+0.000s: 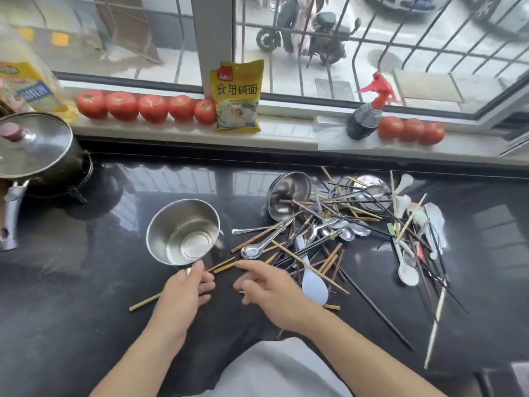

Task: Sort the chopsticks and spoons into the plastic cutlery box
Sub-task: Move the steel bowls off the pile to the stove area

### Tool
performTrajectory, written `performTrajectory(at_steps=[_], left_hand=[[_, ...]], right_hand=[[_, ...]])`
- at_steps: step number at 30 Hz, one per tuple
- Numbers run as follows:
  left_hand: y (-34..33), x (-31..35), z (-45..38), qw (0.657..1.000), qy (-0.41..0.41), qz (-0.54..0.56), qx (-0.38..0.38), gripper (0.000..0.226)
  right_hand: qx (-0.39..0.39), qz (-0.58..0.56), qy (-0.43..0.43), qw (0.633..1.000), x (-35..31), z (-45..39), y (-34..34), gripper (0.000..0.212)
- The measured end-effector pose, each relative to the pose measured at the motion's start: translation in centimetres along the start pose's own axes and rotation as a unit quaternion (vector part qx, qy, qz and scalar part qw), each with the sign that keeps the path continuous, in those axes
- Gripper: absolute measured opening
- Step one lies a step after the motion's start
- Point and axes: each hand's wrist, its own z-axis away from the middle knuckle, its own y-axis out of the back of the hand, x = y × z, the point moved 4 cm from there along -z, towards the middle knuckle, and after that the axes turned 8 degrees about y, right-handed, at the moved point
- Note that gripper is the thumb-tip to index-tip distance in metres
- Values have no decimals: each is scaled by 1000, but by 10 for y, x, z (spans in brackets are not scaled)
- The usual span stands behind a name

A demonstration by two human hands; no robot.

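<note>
The left hand (pixel 183 285) curls its fingers around the near rim or handle of a shiny round steel cup (pixel 183 232), which tilts with its mouth toward the camera on the glossy black stone counter (pixel 86 310). A light wooden chopstick (pixel 143 303) lies under this hand, one end poking out to the left. Just beside it, the right hand (pixel 269 293) hovers low with fingers loosely spread and relaxed, holding nothing; its forefinger reaches toward two tan bamboo chopsticks (pixel 224 265) that lie between the hands. Right of that hand rests a pale white plastic rice scoop (pixel 314 285). Beyond it sprawls the tangled heap of brown, black and bamboo chopsticks mixed with steel spoons (pixel 323 233), with a second steel cup (pixel 287 199) lying on its side at the far edge and white ceramic spoons (pixel 408 272) farther right. A lidded steel pot (pixel 37 156) stands far left. Red tomatoes (pixel 146 107) line the windowsill beside a yellow packet (pixel 237 96).
</note>
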Motion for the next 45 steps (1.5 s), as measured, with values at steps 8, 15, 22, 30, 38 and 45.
performTrajectory(at_steps=[8, 15, 22, 30, 38, 45], left_hand=[[-25, 2, 24, 995, -28, -60, 73, 30], [-96, -16, 64, 997, -6, -9, 81, 30], [-115, -38, 76, 991, 25, -6, 128, 24], [-125, -27, 86, 990, 14, -11, 140, 25], [-136, -16, 80, 993, 27, -9, 111, 34], [-135, -8, 64, 996, 19, -53, 72, 32]], right_hand=[[305, 320, -130, 888, 91, -22, 289, 28], [-35, 538, -129, 832, 112, -81, 374, 108], [-113, 593, -122, 788, 140, -96, 392, 136], [-84, 559, -104, 818, 148, -103, 389, 138], [118, 666, 5, 736, 141, -72, 372, 123], [163, 693, 35, 701, 140, -48, 340, 94]])
